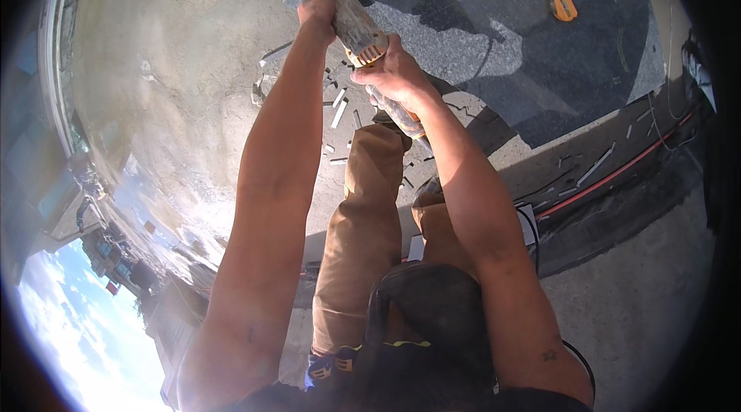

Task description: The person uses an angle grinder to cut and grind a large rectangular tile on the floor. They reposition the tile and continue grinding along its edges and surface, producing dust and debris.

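Both my hands are wrapped round a dusty angle grinder with grey and yellow parts. My left hand is closed on its front end, close to the metal head. My right hand is closed round the rear part, behind the yellow vents. The grinder's head lies at the left edge of a dark grey speckled stone slab; a dark flat edge shows beside the head, but I cannot tell whether the disc touches the slab.
A yellow tape measure lies on the slab. Narrow offcut strips are scattered on the concrete near my feet. An orange-red hose runs along the right, with a black cable nearby. Shadows fall across the slab.
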Demonstrator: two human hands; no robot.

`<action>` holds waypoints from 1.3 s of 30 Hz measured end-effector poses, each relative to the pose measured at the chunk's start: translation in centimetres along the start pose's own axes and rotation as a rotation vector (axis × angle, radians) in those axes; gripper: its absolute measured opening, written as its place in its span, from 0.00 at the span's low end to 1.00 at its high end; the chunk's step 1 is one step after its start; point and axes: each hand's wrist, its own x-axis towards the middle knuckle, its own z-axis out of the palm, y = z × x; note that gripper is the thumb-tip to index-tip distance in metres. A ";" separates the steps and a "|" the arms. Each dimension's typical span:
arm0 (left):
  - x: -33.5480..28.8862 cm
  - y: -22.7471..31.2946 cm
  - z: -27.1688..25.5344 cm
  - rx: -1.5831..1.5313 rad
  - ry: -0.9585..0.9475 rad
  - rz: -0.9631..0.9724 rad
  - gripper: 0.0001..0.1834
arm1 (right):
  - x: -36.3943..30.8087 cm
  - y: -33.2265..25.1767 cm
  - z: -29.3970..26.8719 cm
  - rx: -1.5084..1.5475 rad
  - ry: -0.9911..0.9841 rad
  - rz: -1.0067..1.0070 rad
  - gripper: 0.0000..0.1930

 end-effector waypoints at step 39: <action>-0.1 0.2 0.4 0.017 0.014 0.026 0.39 | 0.7 -0.1 -0.2 0.080 -0.035 -0.003 0.42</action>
